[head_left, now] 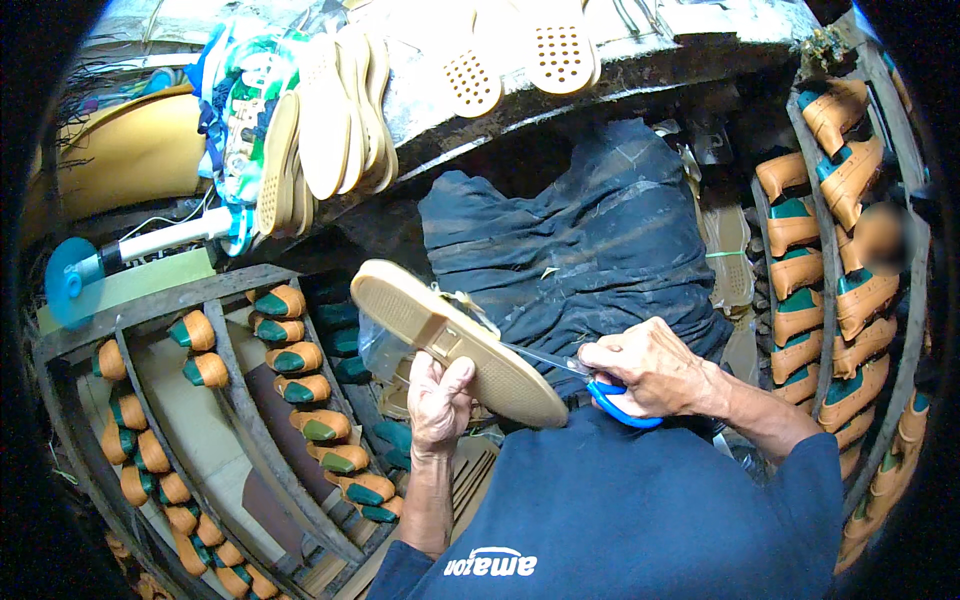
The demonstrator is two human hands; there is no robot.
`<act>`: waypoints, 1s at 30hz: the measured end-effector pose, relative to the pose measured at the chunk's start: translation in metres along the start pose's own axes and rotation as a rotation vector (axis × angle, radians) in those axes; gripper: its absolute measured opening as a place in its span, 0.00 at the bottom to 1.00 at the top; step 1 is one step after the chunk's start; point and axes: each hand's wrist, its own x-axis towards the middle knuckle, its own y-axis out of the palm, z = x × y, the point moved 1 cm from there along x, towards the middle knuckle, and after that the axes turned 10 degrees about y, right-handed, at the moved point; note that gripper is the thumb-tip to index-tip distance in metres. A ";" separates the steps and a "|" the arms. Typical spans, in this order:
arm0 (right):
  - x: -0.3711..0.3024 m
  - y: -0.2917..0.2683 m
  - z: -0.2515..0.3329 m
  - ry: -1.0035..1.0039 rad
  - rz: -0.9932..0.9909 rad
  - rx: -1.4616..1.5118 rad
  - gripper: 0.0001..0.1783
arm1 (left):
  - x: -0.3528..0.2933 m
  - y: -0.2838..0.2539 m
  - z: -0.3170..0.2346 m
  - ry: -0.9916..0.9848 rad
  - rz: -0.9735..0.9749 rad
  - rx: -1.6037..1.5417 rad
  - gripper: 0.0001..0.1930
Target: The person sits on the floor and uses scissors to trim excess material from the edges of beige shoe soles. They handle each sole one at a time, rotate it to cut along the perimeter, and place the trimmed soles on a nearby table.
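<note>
before me, at frame centre, the left hand (440, 405) grips a beige, textured-soled shoe (492, 376), underside visible; the right hand (645, 370) grasps blue-handled metal scissors (622, 404), blades at the shoe's edge. tan-and-green shoes (297, 357) line a wooden rack (255, 420), lower left.

A navy-blue fabric shirt (650, 490) with white lettering and a curved stroke (490, 563), sleeves (805, 480) leaving forearms bare; dark-blue, creased, pale-smudged cloth (575, 260) covers the legs.
</note>
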 end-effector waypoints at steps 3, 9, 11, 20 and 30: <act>0.001 0.000 0.004 0.020 0.022 0.021 0.15 | 0.007 0.000 -0.001 -0.034 -0.018 -0.139 0.28; -0.001 -0.001 0.010 0.056 0.062 0.031 0.18 | 0.002 -0.001 0.007 0.045 0.003 -0.119 0.26; 0.001 0.002 0.012 0.046 0.026 0.023 0.18 | 0.001 0.001 0.011 0.055 -0.002 -0.129 0.27; 0.009 0.007 0.017 0.049 -0.056 -0.047 0.20 | -0.001 0.010 0.016 0.015 0.020 -0.180 0.27; 0.008 0.007 0.017 0.065 -0.013 -0.015 0.22 | -0.001 0.008 0.011 0.075 0.051 -0.102 0.27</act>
